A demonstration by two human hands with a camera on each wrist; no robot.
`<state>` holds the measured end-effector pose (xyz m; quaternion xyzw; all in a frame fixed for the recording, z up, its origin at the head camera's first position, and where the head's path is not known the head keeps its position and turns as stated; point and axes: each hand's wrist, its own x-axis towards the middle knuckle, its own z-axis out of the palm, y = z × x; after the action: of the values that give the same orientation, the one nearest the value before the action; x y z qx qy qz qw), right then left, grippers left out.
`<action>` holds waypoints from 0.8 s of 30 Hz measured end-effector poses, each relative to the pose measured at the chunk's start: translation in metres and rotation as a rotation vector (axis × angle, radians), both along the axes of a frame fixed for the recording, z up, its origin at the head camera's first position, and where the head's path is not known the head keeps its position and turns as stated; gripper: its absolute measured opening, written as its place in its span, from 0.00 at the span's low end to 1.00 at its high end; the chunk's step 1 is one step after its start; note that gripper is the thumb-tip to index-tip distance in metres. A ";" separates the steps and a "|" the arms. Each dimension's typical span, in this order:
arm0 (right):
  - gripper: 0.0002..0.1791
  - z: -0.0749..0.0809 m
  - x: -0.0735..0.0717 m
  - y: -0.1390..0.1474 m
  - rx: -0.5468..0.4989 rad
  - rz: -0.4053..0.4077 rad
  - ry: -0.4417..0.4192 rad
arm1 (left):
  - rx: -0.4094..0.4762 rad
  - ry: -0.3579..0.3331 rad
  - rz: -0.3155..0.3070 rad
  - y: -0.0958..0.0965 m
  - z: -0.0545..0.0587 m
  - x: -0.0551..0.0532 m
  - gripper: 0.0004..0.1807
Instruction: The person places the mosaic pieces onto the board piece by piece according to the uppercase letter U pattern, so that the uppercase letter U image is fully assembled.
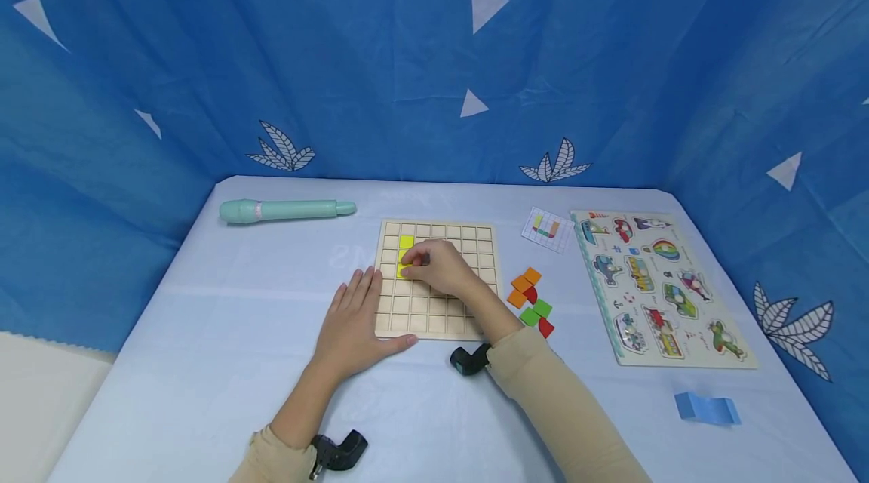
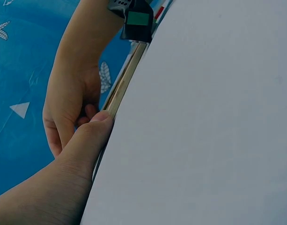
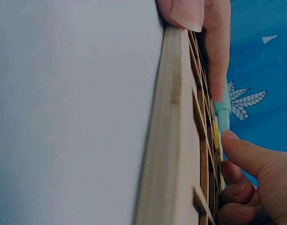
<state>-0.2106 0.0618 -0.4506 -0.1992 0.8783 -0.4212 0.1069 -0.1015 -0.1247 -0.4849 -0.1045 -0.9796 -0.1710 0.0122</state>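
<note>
A wooden grid board (image 1: 434,317) lies on the table, with yellow square tiles (image 1: 406,241) in a column of cells near its upper left. Over this column, my right hand (image 1: 441,268) has thumb and fingertips bent together at a yellow tile, part of which they cover. The right wrist view shows the curled fingers close against the yellow tile (image 3: 222,180) at the board's surface. My left hand (image 1: 353,324) lies spread at the board's lower left corner, fingers straight along the left side and thumb at the near edge.
Right of the board lie loose orange tiles (image 1: 517,297), green tiles (image 1: 541,308) and red pieces (image 1: 546,327). Behind them is a pattern card (image 1: 558,235). A picture puzzle (image 1: 607,332) and a blue bent piece (image 1: 709,410) lie farther right, a mint-green microphone-shaped stick (image 1: 299,210) at the back left.
</note>
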 end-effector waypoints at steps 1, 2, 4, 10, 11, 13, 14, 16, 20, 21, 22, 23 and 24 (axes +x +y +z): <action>0.06 0.000 0.000 0.000 -0.002 0.001 -0.001 | -0.001 0.001 0.000 0.000 0.000 0.000 0.70; 0.06 0.000 0.000 0.000 -0.003 0.004 -0.001 | 0.001 0.002 0.000 0.000 0.000 0.000 0.70; 0.06 0.000 0.000 0.000 -0.006 0.008 -0.003 | -0.001 0.003 0.001 0.000 0.000 0.000 0.70; 0.07 0.000 0.001 0.003 -0.010 0.014 -0.015 | -0.004 0.004 0.001 0.000 -0.001 0.000 0.70; 0.07 0.001 0.002 0.005 -0.013 0.010 -0.013 | -0.004 0.004 0.002 0.000 -0.001 0.000 0.70; 0.09 0.002 0.003 0.008 -0.023 0.008 -0.011 | -0.005 0.004 0.003 0.000 -0.001 -0.001 0.70; 0.10 0.004 0.004 0.010 -0.034 0.005 -0.014 | -0.005 0.004 0.004 0.000 -0.001 -0.001 0.70; 0.12 0.007 0.007 0.014 -0.052 0.006 -0.021 | -0.002 0.005 0.004 0.000 -0.001 -0.001 0.70; 0.13 0.016 0.014 0.027 -0.058 0.002 -0.030 | 0.004 0.003 0.006 0.001 -0.002 -0.001 0.70; 0.12 0.018 0.015 0.030 -0.055 -0.001 -0.029 | 0.005 0.003 0.007 0.001 -0.002 -0.001 0.70; 0.12 0.020 0.017 0.034 -0.053 -0.005 -0.029 | 0.006 0.003 0.008 0.002 -0.002 -0.001 0.70; 0.12 0.023 0.019 0.038 -0.050 -0.008 -0.027 | 0.004 0.001 0.010 0.002 -0.002 -0.001 0.70; 0.12 0.024 0.020 0.042 -0.048 -0.011 -0.023 | 0.005 0.000 0.011 0.002 -0.002 -0.001 0.70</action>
<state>-0.1907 0.1036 -0.4263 -0.1921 0.8677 -0.4451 0.1099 -0.1025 -0.1228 -0.4872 -0.0991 -0.9798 -0.1734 0.0135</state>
